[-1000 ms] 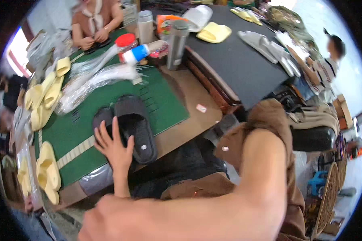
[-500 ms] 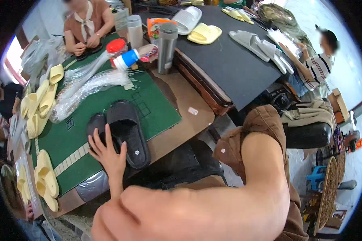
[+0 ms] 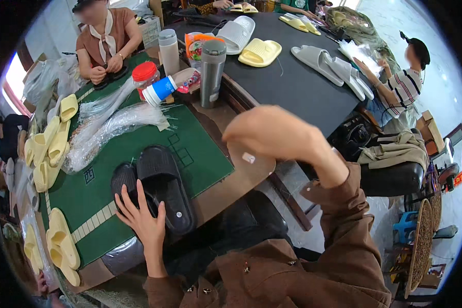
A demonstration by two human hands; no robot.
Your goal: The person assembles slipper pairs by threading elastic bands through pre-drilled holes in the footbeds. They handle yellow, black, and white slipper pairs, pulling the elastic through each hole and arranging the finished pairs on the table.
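A pair of black slide sandals lies on the green mat in front of me, the left one partly covered. My left hand rests on the pair with its fingers spread, fingertips over the left sandal and thumb by the right one. Out to the right, my right hand hovers above the brown table edge, smeared by motion. Its back faces me, so its fingers and anything in them are hidden. Up the mat from the sandals lies a bundle of clear plastic strands.
Yellow slides line the left side. A steel tumbler, a red-lidded jar and a tipped blue-and-white cup stand beyond the mat. Grey slides lie on the dark table. Two co-workers sit across, one far left, one right.
My right hand has swung from close in front of me, low in the view, out to the right over the table edge. The left hand stays on the sandals; the view has shifted slightly.
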